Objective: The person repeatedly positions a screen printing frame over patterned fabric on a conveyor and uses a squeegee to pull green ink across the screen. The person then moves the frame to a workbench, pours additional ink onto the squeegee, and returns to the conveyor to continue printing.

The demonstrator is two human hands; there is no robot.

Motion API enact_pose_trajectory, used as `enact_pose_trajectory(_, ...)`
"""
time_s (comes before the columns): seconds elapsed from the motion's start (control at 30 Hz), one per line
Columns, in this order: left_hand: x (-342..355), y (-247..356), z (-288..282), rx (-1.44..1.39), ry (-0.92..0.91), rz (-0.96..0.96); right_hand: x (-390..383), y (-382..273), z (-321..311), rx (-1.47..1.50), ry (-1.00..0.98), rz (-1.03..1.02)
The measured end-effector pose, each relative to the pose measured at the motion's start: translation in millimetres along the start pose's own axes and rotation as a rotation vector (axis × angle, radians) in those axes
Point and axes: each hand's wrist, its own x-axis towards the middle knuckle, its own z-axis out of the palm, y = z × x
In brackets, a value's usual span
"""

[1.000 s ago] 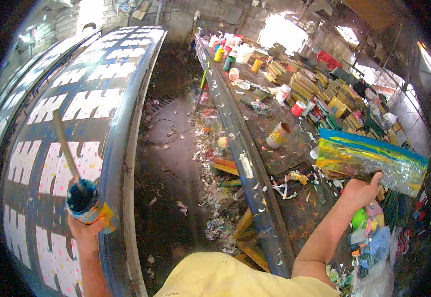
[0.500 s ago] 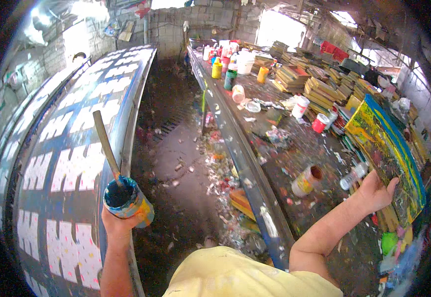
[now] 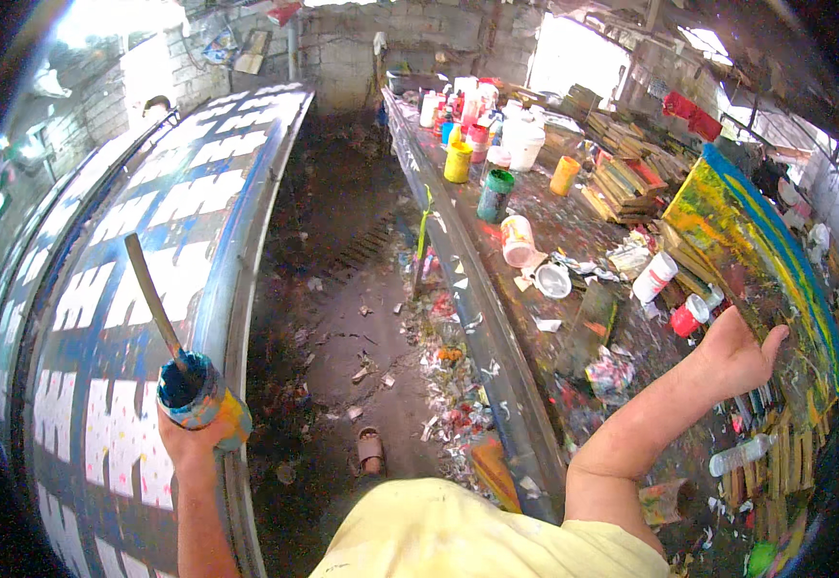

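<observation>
My left hand (image 3: 193, 438) is wrapped around a paint can (image 3: 191, 392), fingers closed on its underside, can upright with dark blue paint inside and smears of yellow and blue on the wall. A flat stick (image 3: 152, 300) stands in the can, leaning up and to the left. The can sits over the edge of the long printing table (image 3: 101, 318) on my left, covered in a blue sheet with rows of white blocks. My right hand (image 3: 735, 354) is out to the right, palm pressed flat against the near edge of a paint-covered board (image 3: 761, 270), fingers spread and curled onto it; board is tilted, yellow and green with a blue stripe along its far edge. It hangs above the workbench (image 3: 496, 328) on my right, whose top is streaked with paint. Just left of my right hand: a red-capped pot (image 3: 689, 315), a white tub (image 3: 653, 277), a loose white lid (image 3: 552, 280). A clear bottle (image 3: 742, 455) lies near my forearm. Between table and bench, a dirt floor (image 3: 342, 318) littered with scraps. Further along the bench: a green-topped jar (image 3: 494, 195), a yellow can (image 3: 458, 161), an orange can (image 3: 564, 175), stacked wooden frames (image 3: 622, 183), then a cluster of white jugs (image 3: 520, 140) by the brick wall.
</observation>
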Motion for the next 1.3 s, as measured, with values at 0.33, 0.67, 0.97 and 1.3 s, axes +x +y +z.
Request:
enact_pose_trajectory(0.33, 309.7, -127.7, 229.6, 0.135, -0.293, 0.006, 39.7, 159.6, 1.5, -0.436, -0.047, -0.384)
enact_pose_trajectory(0.67, 488.7, -225.5, 520.9, -0.135, -0.594, 0.073, 66.9, 258.1, -58.4, -1.685, 0.191, -1.381)
enact_pose_trajectory(0.97, 648.5, -289.9, 694.1, -0.108, -0.787, 0.061, 100.4, 361.3, -84.6, -1.917, 0.532, -1.63)
enact_pose_trajectory(1.3, 734.9, -416.1, 889.8, -0.234, -1.198, -0.116, -43.9, 388.2, 15.8, -0.886, 0.087, -1.135)
